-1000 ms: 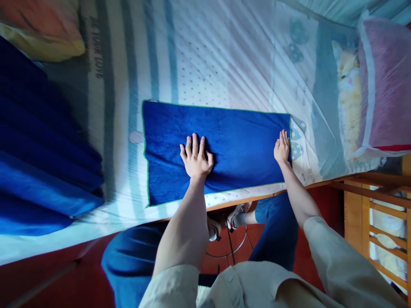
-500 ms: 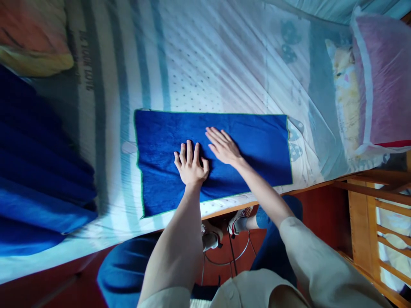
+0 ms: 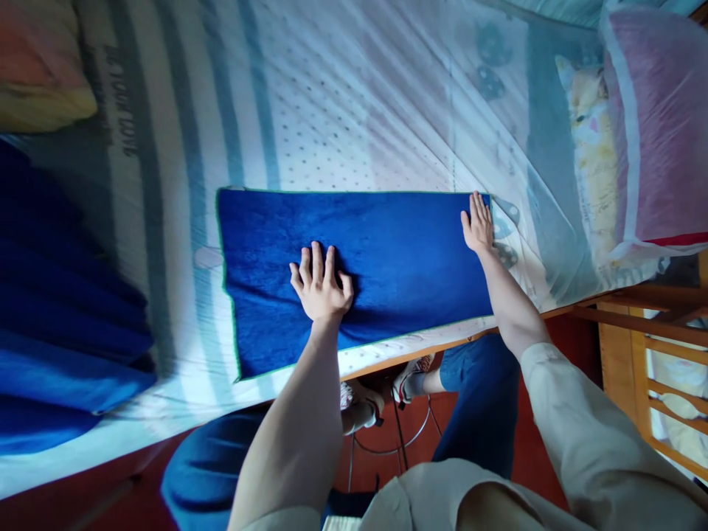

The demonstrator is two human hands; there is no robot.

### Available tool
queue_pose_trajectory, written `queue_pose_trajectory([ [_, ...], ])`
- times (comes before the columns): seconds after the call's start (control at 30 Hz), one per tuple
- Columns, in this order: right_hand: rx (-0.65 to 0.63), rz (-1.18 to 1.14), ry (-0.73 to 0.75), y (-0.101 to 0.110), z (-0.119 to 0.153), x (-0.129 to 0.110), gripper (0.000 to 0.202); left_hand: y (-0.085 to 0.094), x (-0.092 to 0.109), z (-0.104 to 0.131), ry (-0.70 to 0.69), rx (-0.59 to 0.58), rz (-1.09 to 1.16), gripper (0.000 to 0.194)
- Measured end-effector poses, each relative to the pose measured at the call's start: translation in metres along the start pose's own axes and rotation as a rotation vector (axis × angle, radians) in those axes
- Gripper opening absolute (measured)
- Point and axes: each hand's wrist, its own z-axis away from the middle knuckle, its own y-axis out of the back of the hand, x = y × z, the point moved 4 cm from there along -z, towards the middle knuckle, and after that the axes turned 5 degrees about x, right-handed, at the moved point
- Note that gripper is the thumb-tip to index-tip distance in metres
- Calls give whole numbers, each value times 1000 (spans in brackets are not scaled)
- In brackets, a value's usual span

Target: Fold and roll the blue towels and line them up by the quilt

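Observation:
A blue towel (image 3: pixel 398 258) with green edging lies spread on the bed, its long side along the bed's front edge. My left hand (image 3: pixel 322 286) presses on the towel left of its middle, fingers spread, with small creases around the palm. Over at the towel's right end, my right hand (image 3: pixel 479 225) lies flat near the far corner, its fingers stretched out and pointing away from me. Neither hand grips the cloth. Part of the towel's right edge is hidden under my right hand and wrist.
The bed sheet (image 3: pixel 332 110) is striped and dotted. Dark blue cloth (image 3: pixel 66 310) hangs in folds at the left, below an orange and yellow item (image 3: pixel 44 66). At the right stand a clear-sided pink bag (image 3: pixel 664 133), a cat-printed cushion (image 3: pixel 594 155) and a wooden ladder-like frame (image 3: pixel 622 376).
My right hand has slid right across the towel, from near its middle to its far right corner. My left hand stays pressed at the same spot. The view has shifted slightly.

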Motion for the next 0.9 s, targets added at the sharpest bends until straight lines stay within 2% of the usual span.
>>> queue_pose_trajectory([
  [0.3, 10, 21, 21, 6, -13, 30, 63, 0, 1, -1, 8, -18, -14, 67],
  [0.37, 41, 26, 14, 12, -11, 24, 63, 0, 1, -1, 9, -23, -12, 67],
  [0.43, 105, -5, -21, 22, 5, 4, 64, 0, 0, -1, 4, -27, -19, 67],
  [0.5, 178, -125, -97, 34, 43, -30, 64, 0, 0, -2, 0, -33, -29, 67],
  [0.6, 210, -542, -331, 45, 133, -94, 60, 0, -1, -2, 5, -50, -41, 67],
  [0.73, -15, -1092, -822, 29, 258, -178, 44, -1, -3, -2, 6, -74, -50, 68],
  [0.8, -86, -1252, -1033, 17, 295, -205, 40, -1, -4, -2, 1, -75, -65, 68],
  [0.9, -135, -1340, -1240, 0, 313, -220, 44, -1, -5, -2, -3, -78, -93, 67],
])
